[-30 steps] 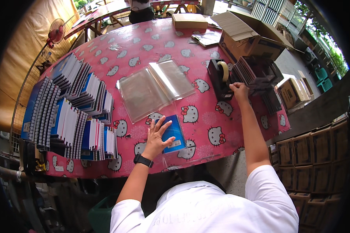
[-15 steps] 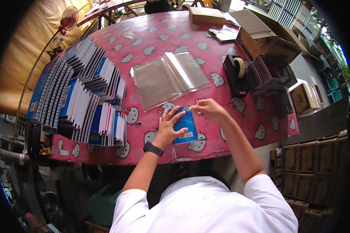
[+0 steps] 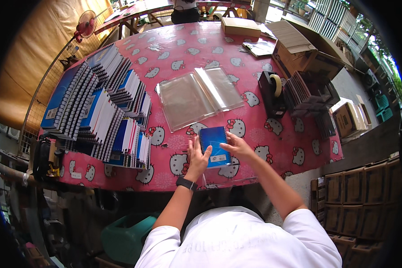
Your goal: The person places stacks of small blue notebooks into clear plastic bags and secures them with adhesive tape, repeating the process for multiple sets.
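"Where's the blue notebook [image 3: 213,139]?"
"Between both hands, long axis roughly twelve-to-six."
"Nearer hand?"
"Neither; both touch it. Left hand [image 3: 196,159], spread loosely, at nine; right hand [image 3: 240,148], fingers bent, at three. Whether that one pinches, I can't tell."

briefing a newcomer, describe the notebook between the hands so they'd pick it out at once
Find the large pink patterned table and look near the middle of its near edge. There, between the left hand and the right hand, is a blue notebook. Unlike the stacked notebooks on the table's left side, it is a single one, away from the piles.
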{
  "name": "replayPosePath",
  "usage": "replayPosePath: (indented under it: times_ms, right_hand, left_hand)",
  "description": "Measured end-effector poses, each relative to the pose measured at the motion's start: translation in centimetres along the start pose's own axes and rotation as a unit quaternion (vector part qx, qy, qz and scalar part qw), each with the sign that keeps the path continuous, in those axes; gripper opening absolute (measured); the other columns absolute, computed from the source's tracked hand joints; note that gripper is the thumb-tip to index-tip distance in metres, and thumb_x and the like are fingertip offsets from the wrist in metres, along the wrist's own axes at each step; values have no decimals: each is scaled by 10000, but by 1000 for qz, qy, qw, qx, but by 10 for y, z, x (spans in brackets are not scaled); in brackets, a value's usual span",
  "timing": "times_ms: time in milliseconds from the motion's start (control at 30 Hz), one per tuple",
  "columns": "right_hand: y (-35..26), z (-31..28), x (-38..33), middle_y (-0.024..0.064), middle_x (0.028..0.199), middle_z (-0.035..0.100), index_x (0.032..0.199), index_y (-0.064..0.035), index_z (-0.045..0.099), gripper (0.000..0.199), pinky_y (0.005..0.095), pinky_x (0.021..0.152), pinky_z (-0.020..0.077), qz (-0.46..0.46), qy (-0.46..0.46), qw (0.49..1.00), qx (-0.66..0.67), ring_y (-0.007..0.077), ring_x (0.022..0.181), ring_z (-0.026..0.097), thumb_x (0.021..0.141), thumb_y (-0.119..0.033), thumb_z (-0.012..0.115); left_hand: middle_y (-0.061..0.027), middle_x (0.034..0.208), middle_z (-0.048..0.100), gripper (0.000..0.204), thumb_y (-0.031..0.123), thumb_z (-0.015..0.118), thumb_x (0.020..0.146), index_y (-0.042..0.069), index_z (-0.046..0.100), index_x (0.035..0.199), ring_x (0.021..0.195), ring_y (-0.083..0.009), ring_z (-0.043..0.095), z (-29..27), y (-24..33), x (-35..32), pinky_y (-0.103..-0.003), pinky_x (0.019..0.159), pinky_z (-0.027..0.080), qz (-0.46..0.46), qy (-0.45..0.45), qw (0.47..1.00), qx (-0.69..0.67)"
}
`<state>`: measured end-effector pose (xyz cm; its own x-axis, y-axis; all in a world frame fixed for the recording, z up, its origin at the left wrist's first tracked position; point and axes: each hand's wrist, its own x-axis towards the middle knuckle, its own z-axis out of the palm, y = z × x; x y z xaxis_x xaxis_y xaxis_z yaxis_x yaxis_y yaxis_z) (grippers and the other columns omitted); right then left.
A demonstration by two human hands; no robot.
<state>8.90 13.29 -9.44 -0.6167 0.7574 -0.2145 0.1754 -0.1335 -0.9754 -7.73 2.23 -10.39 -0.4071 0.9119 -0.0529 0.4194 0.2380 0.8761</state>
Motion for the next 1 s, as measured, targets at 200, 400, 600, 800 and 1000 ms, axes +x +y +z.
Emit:
replayPosePath:
  times_ms: [200,400,600,800,1000]
  right_hand:
    - [-46,25,-28,73,1247,449,1391,-62,329,813,329,957,425,-174,1,956,238,176,1152,484,705,-19,764]
    - [-36,12,-51,26,1289,417,1329,-117,424,743,372,999,368,-180,-33,980,-81,167,1220,412,673,-53,768]
    - [-76,-11,-65,45,1212,565,1153,-91,597,611,426,1013,358,-342,-61,910,-226,240,1202,450,559,48,606]
    - [-81,-12,-56,-62,1386,471,1182,-266,631,776,469,1102,222,-300,-172,890,-296,281,1341,293,502,100,549]
    - [-101,-9,-59,-78,1498,302,1254,-361,569,855,525,1092,200,-278,-214,844,-405,335,1401,150,531,95,583]
  left_hand:
    - [-118,1289,401,1124,-128,693,633,143,-20,1458,1253,-234,389,-25,51,-12,-374,1025,367,152,-17,903,-401]
    - [-120,1236,428,934,25,742,639,57,203,1401,1240,-289,380,-31,5,-32,-405,1073,295,211,-22,969,-130]
    - [-160,1312,427,659,105,681,677,56,430,1284,1308,-355,299,-53,13,-67,-471,1085,233,288,106,952,0]
    - [-98,1459,333,739,91,632,655,122,411,1360,1354,-364,239,-68,26,-68,-500,1078,213,324,12,937,128]
    - [-64,1476,316,766,132,638,640,207,418,1370,1377,-359,203,-78,36,-59,-522,1088,168,327,-42,925,188]
